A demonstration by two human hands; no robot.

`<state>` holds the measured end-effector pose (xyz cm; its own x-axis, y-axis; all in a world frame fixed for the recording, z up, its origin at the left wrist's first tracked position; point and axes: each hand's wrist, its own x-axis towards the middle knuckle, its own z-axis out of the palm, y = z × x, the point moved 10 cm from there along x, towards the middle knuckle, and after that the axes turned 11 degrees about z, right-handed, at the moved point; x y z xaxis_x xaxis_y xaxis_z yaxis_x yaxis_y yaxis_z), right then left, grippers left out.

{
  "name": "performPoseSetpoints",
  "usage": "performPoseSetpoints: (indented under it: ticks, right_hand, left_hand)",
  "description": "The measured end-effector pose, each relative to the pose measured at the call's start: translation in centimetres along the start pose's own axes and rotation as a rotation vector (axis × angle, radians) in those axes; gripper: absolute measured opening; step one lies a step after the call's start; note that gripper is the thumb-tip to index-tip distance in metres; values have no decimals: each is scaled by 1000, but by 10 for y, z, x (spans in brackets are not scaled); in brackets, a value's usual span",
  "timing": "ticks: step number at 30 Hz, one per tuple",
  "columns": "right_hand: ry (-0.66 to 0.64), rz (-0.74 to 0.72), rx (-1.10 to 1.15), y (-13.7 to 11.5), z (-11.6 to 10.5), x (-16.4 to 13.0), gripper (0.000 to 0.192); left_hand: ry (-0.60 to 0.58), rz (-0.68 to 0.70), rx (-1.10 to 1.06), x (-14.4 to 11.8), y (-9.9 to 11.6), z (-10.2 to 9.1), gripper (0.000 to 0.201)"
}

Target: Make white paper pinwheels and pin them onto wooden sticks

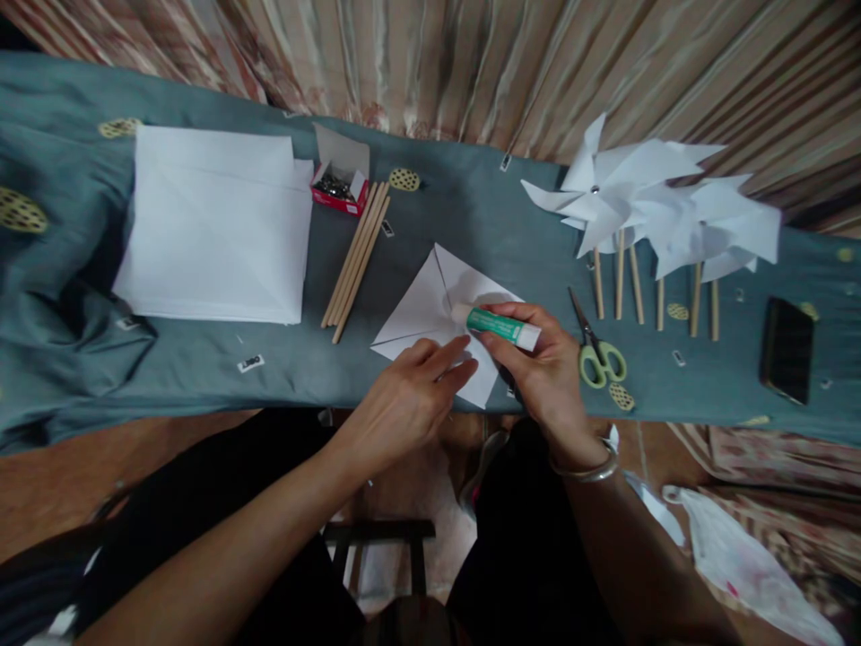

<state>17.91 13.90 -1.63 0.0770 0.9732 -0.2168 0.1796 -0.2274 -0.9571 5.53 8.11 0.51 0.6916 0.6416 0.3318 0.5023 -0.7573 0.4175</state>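
A white square of paper (pixel 430 305), cut along its diagonals, lies on the grey-green cloth in front of me. My left hand (pixel 407 399) rests flat on its near part, fingers pressing it down. My right hand (pixel 544 363) grips a green and white glue stick (pixel 501 325), held sideways with its tip toward the middle of the paper. A bangle sits on my right wrist.
A stack of white paper sheets (pixel 215 224) lies at the left. Beside it are an open red box of pins (pixel 340 184) and several wooden sticks (pixel 356 260). Finished paper pinwheels (pixel 646 202), green-handled scissors (pixel 595 345) and a dark phone (pixel 787 350) lie at the right.
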Motion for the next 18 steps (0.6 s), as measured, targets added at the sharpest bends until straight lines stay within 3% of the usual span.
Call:
performPoseSetpoints:
  ticks: [7, 18]
  right_hand:
    - [4, -113, -290, -16, 3, -13, 23]
    - [-39, -320, -593, -31, 14, -29, 28]
  left_hand:
    - [-95, -8, -48, 6, -1, 6, 26]
    - [-121, -26, -30, 7, 0, 7, 24]
